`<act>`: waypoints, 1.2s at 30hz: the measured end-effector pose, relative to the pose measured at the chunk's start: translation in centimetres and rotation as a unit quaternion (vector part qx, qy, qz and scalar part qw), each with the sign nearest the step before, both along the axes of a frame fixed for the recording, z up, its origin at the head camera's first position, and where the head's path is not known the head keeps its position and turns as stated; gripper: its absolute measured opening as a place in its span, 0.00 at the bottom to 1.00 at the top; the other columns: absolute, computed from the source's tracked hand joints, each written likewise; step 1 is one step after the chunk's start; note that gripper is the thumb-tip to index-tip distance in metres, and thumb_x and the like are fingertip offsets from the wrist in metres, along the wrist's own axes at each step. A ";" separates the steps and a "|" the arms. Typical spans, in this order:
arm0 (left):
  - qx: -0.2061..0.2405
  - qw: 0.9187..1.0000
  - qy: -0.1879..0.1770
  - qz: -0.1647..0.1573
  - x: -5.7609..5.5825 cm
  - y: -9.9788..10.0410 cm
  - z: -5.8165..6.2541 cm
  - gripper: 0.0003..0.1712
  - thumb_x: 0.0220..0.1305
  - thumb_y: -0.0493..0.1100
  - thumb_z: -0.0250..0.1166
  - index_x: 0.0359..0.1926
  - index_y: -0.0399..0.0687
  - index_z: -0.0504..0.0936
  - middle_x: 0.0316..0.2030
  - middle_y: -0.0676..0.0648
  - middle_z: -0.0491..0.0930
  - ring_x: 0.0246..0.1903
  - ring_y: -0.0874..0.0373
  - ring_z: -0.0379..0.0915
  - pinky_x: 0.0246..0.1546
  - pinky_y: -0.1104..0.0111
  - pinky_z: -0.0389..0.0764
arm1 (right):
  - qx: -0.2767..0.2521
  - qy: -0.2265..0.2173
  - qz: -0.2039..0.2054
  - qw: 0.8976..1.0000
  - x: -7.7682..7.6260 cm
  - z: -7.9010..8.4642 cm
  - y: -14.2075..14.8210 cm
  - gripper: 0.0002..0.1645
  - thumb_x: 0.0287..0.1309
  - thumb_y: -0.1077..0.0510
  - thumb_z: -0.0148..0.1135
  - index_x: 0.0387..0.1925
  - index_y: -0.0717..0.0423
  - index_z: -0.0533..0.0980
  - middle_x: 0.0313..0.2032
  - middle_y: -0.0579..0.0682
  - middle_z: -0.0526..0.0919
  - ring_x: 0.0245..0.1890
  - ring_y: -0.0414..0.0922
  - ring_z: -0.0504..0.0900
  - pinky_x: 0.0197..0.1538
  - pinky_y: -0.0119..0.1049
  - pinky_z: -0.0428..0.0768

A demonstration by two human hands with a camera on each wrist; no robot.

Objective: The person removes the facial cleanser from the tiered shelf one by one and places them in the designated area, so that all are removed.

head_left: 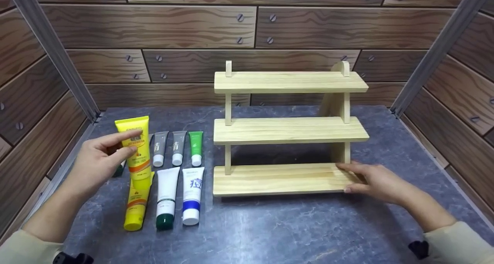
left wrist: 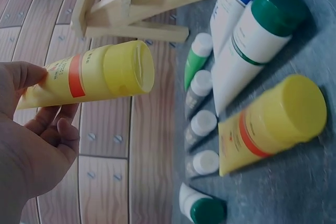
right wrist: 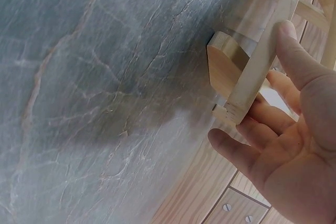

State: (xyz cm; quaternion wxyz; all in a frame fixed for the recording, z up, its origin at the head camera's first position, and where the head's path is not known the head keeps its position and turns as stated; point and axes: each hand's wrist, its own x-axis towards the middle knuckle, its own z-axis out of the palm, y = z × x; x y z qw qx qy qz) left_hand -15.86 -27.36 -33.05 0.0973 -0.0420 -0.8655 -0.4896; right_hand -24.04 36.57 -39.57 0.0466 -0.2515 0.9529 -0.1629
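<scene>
My left hand (head_left: 96, 156) pinches a yellow squeeze tube (head_left: 141, 164) between thumb and fingers, lifted above the table with its cap end down. Under it in the head view, a second yellow tube (head_left: 135, 210) lies on the table; the left wrist view shows the two apart. My right hand (head_left: 380, 183) grips the right end of the bottom board of a three-tier wooden shelf (head_left: 278, 181), thumb at the front edge. In the right wrist view, the thumb presses on the board (right wrist: 262, 61) and fingers reach behind it. No tubes stand on the tiers.
Beside the yellow tube lie a white tube with a green cap (head_left: 166, 194) and a white-blue tube (head_left: 192, 196). Behind are two grey tubes (head_left: 159, 148) and a green tube (head_left: 196, 146). My left hand mostly hides another green-capped tube (left wrist: 202, 205). Wood-patterned walls (head_left: 162, 26) enclose the table.
</scene>
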 end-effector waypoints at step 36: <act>0.003 0.995 -0.092 0.031 0.9 -6.9 -5.8 0.25 0.79 0.39 0.62 0.72 0.37 0.76 0.61 0.42 0.81 0.44 0.65 0.78 0.42 0.70 0.84 | -0.003 0.019 0.010 1.000 0.1 -0.1 0.0 0.43 0.60 0.40 0.76 0.71 0.56 0.77 0.66 0.75 0.74 0.63 0.74 0.76 0.63 0.72 0.72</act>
